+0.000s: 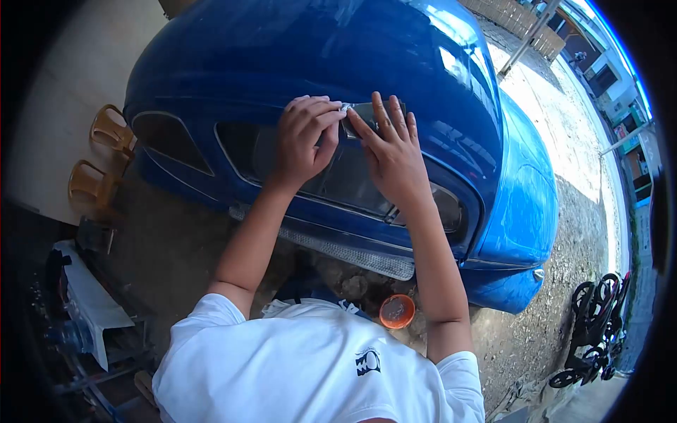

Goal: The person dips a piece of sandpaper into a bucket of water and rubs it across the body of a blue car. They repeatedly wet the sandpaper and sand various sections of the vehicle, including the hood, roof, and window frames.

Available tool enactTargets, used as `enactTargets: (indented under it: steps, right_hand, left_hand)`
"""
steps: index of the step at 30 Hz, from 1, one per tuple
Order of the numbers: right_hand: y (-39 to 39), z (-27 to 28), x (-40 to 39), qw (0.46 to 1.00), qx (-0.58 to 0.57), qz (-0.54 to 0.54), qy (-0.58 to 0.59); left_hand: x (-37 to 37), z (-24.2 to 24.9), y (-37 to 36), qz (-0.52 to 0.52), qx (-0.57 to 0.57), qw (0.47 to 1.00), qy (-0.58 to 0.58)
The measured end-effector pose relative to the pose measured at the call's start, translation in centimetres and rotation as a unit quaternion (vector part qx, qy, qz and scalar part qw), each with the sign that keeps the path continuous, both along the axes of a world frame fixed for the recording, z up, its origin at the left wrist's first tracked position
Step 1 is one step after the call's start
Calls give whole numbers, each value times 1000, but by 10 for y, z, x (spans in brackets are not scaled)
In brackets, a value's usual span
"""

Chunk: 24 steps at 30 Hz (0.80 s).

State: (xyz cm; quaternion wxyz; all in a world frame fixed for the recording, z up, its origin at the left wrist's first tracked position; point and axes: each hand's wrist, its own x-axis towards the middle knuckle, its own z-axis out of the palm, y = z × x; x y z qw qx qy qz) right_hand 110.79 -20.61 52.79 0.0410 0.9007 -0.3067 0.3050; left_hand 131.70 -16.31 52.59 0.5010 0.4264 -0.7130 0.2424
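A blue car [296,63] fills the upper middle of the view, with dark side windows [338,180] below its roof edge. My left hand [307,137] is at the roof edge, fingers bent, its fingertips at a small whitish piece [345,108] that is too small to name. Beside it, my right hand [391,144] lies with fingers spread over a dark, thin sheet [363,111] against the blue surface. The sheet shows between and around the right fingers. Both hands are close together, the right index fingertip near the whitish piece.
An orange bucket [397,311] stands on the ground below the car. Yellow-brown chairs [88,185] are at the left, above a metal frame with a light panel [92,299]. Black wheeled objects [596,328] stand at the right. A distant person [578,58] shows at the upper right.
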Motion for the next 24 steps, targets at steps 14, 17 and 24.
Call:
enactTargets:
  steps: [14, 17, 24]
  right_hand:
    - [-152, 69, 197, 994, -37, -99, 20]
    - [-114, 66, 169, 994, -36, -73, 72]
    - [-201, 83, 168, 984, 16, -162, 72]
  left_hand:
    - [213, 65, -150, 182, 123, 974, -59]
    - [210, 63, -166, 217, 166, 958, -92]
    - [192, 81, -185, 263, 252, 924, -116]
